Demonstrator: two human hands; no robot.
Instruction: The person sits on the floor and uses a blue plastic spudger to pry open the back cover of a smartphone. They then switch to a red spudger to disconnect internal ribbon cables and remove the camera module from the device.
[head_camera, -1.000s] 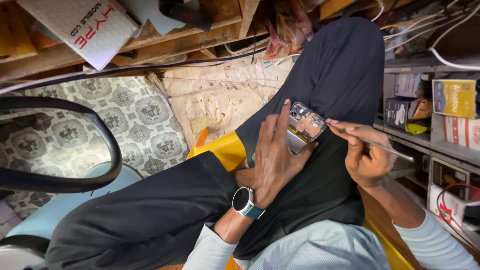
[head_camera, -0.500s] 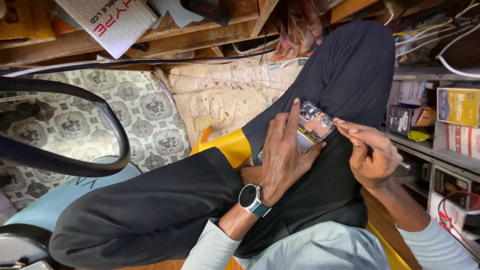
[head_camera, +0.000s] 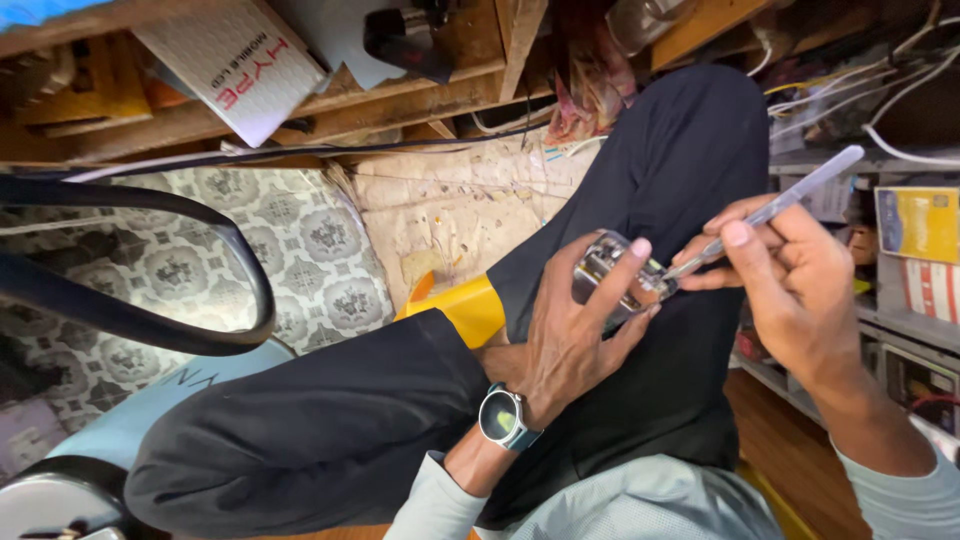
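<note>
**Head view: phone board on my lap, tool tip at its edge**

Head camera looked straight down onto my lap, where my legs in dark trousers (head_camera: 400, 420) were crossed. My left hand (head_camera: 570, 340) lay against the raised knee and cradled a small opened phone (head_camera: 620, 280), its inner parts and shiny metal frame showing. My fingers curled around it from below, with one fingertip pressed on its upper face and the thumb side hidden behind it, so the grip was closed on the phone. A round wristwatch (head_camera: 502, 416) with a dark face sat on that wrist, just above my pale grey sleeve.

My right hand (head_camera: 790, 290) came in from the right and pinched a thin metal tool (head_camera: 770, 212) between thumb and forefinger, the other fingers folded under. The tool's long handle slanted up and away to the right, while its tip touched the right edge of the phone, just beside my left fingertip.

A yellow piece (head_camera: 460, 305) peeked out between my legs. Beyond my knees lay patterned grey floor tiles (head_camera: 300, 260) and a worn, stained sheet (head_camera: 450, 210). A black curved chair arm (head_camera: 200, 330) crossed the left side, and shelves with small boxes (head_camera: 920, 225) stood at the right.
</note>
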